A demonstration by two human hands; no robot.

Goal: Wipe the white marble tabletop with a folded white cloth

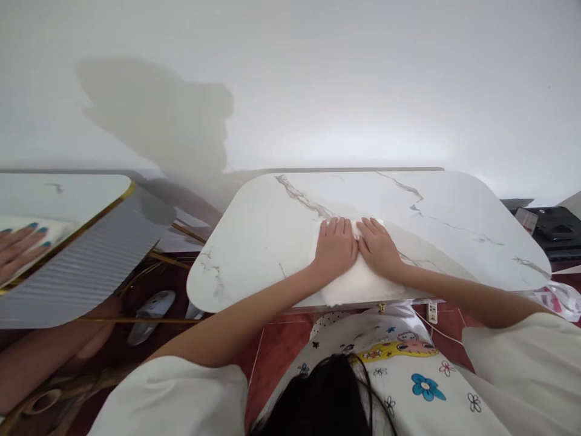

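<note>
A white folded cloth [361,284] lies at the near edge of a white, grey-veined marble-look tabletop [254,236]. My left hand [336,248] rests palm down on the cloth's left part, with its fingers stretched out away from me. Beside it my right hand [379,248] lies flat on the cloth's right part, fingers pointing forward. Between them the thumbs meet or nearly touch. Neither hand grips the cloth; both press or rest on top of it.
To the left, another person's hand [22,248] lies on a white cloth on a second gold-edged table [86,188]. A pale wall [318,91] stands behind the tables. At the right is a black appliance [560,233]; a power strip [432,313] hangs or lies below the table edge.
</note>
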